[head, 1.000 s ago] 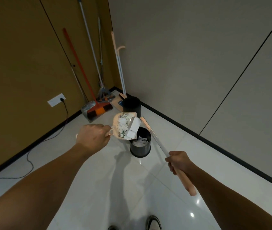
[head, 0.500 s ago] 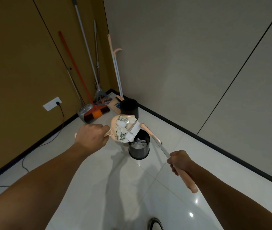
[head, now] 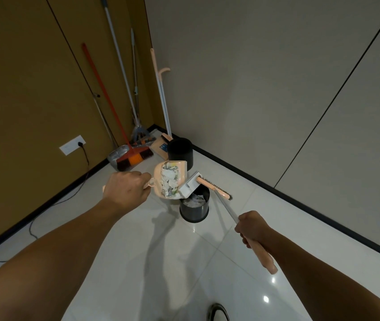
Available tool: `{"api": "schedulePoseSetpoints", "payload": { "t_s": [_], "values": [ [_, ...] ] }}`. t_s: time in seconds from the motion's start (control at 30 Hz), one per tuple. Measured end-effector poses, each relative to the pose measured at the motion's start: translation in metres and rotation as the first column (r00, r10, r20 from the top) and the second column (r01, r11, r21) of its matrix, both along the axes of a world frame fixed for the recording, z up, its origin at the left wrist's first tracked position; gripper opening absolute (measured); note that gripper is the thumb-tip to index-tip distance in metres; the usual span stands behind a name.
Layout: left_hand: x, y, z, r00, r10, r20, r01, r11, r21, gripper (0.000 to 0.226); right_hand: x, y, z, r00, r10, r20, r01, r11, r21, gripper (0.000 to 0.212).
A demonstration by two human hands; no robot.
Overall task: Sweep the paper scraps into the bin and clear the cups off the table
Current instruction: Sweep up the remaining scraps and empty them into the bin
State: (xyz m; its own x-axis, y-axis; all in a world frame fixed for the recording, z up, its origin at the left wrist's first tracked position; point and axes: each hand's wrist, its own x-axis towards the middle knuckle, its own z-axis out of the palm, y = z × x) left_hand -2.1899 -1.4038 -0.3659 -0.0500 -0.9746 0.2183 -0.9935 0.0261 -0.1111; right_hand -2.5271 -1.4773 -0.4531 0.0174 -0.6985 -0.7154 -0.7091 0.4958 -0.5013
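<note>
My left hand (head: 126, 191) grips the handle of a small peach dustpan (head: 159, 181), tilted steeply over a black bin (head: 194, 210) on the floor. White paper scraps (head: 170, 180) lie in the pan, and a white box-like piece (head: 189, 187) hangs at its lower edge above the bin's mouth. More white scraps sit inside the bin. My right hand (head: 252, 227) holds a long peach-handled brush (head: 216, 189), its head just right of the pan over the bin's rim. No cups or table are in view.
A second black bin (head: 179, 152) stands behind, near the corner. Brooms and mops (head: 133, 156) lean in the corner with a metal dustpan. A wall socket (head: 72, 144) with a black cable is on the left wall. A shoe (head: 216, 311) shows at the bottom edge.
The dustpan has tipped more steeply over the bin, and the white piece has slid down to its lower edge. The brush head has moved closer to the pan.
</note>
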Motion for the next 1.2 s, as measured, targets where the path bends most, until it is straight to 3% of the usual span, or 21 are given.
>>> {"api": "schedulePoseSetpoints", "payload": {
  "t_s": [0.3,1.0,1.2],
  "values": [
    [0.006,0.001,0.005,1.0,0.005,-0.006,-0.005,1.0,-0.027,0.008,0.002,-0.01,-0.014,0.972,0.093,-0.214,-0.086,0.995,0.042,0.019],
    [0.024,0.041,0.023,0.998,0.052,0.021,-0.051,0.997,-0.065,0.014,0.033,0.026,-0.004,0.992,0.018,-0.126,-0.033,0.993,-0.117,0.005],
    [0.021,0.043,0.019,1.0,-0.004,0.019,0.006,0.998,-0.064,0.01,0.035,0.035,-0.01,0.994,-0.029,-0.101,0.016,0.992,-0.123,0.005]
  ]
}}
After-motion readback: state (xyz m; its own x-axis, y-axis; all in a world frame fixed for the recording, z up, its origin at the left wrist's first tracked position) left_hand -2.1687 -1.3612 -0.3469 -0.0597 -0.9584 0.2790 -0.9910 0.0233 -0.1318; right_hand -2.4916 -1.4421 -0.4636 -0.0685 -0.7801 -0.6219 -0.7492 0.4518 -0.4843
